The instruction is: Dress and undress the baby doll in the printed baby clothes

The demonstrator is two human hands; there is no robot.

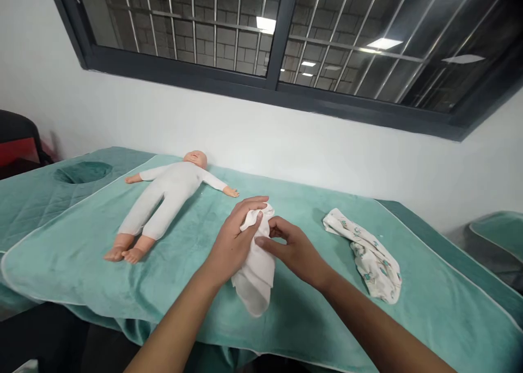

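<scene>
In the lower middle of the frame both hands meet on a plain white cloth (257,269). The left hand (235,237) is closed over its upper end, fingers curled across the top and bunching the fabric, while the right hand (296,250) pinches the same cloth from the side with thumb and fingertips. The two hands are close together, almost touching, and the rest of the cloth hangs down below them in a rounded fold over a teal towel (81,253) with a pale edge that covers a padded bed (28,199).

At centre left a baby doll (167,190) in a white bodysuit lies on its back on the towel, arms spread, bare feet toward the near edge. To the right of the hands, well apart from them, a patterned garment (368,253) lies crumpled on the towel. A barred window (286,30) fills the top of the frame
</scene>
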